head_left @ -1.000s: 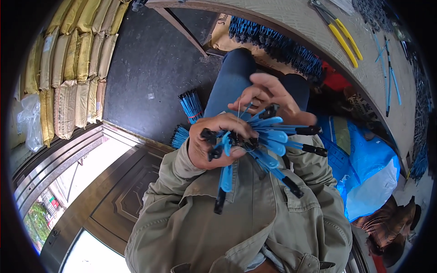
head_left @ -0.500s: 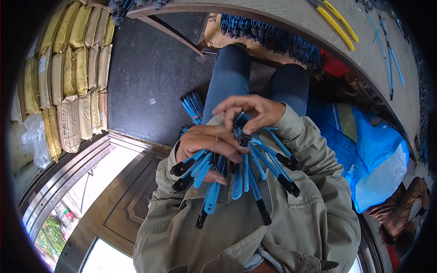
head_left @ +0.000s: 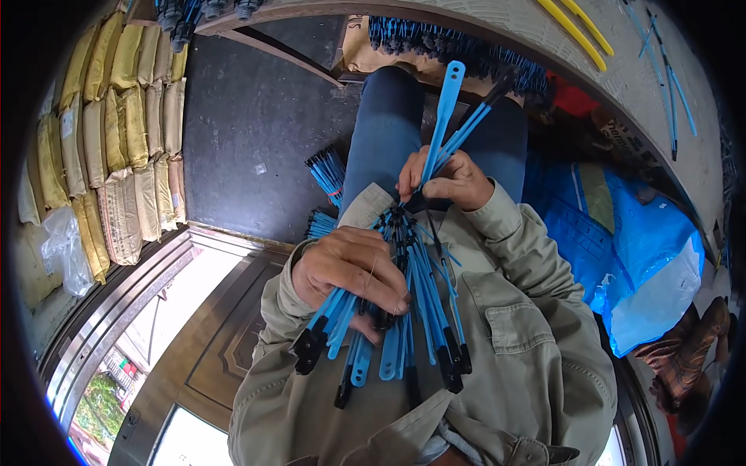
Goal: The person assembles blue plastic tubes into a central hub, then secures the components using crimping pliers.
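Against my lap, my left hand (head_left: 350,272) wraps round a fanned bundle of blue plastic strips (head_left: 423,299), many with black ends; some flat blue ends have small holes. Dark joints crowd together at the top of the bundle, just under my right hand. My right hand (head_left: 451,179) is closed on a few more blue strips (head_left: 444,113), which point up and away over my knees. One of these is wide and flat with two holes; a thinner pair ends in a blurred black piece. Fingers hide where both groups are gripped.
A banded bundle of blue strips (head_left: 328,175) lies left of my legs. A workbench (head_left: 497,39) curves across the top, carrying yellow-handled pliers (head_left: 575,31) and loose strips. Stacked sacks (head_left: 116,132) stand left, a blue plastic sheet (head_left: 622,248) right. Another person's sleeve (head_left: 684,357) shows lower right.
My right hand has pulled up and away from the bundle and now holds several strips aloft. The strips in my left hand have drawn together, less spread to the right.
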The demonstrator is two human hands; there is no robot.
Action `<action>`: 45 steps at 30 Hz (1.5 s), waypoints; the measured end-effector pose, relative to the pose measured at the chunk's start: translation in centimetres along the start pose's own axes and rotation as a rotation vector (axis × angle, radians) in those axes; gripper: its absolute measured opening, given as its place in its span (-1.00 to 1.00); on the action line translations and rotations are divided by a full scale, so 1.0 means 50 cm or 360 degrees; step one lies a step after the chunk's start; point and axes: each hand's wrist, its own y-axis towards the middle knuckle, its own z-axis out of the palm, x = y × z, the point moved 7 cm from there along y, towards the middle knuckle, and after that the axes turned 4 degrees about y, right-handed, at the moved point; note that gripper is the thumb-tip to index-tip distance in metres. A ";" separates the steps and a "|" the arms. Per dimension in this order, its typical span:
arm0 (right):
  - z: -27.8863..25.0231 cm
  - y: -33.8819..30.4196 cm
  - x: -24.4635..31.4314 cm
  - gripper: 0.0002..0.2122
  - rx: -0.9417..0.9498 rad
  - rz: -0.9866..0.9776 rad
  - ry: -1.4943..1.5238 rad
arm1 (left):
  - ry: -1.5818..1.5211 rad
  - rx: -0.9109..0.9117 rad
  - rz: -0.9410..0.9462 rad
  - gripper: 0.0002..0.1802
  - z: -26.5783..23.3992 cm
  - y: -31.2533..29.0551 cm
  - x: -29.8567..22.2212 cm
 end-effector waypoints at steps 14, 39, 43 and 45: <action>0.011 -0.004 -0.020 -0.80 -0.0023 0.0115 -0.0157 | 0.0092 -0.0726 -0.0315 -0.71 -0.041 -0.027 0.024; 0.026 0.005 -0.009 -0.74 -0.0546 -0.0338 -0.0152 | 0.0209 -0.0744 -0.0467 -0.65 -0.061 -0.031 0.031; 0.035 -0.030 0.075 -0.64 -0.0909 -0.0716 -0.0242 | 0.0266 -0.0771 -0.0427 -0.66 -0.063 -0.030 0.030; 0.114 -0.056 0.131 -0.60 -0.0137 -0.0994 -0.0790 | 0.0251 -0.0790 -0.0411 -0.65 -0.059 -0.022 0.021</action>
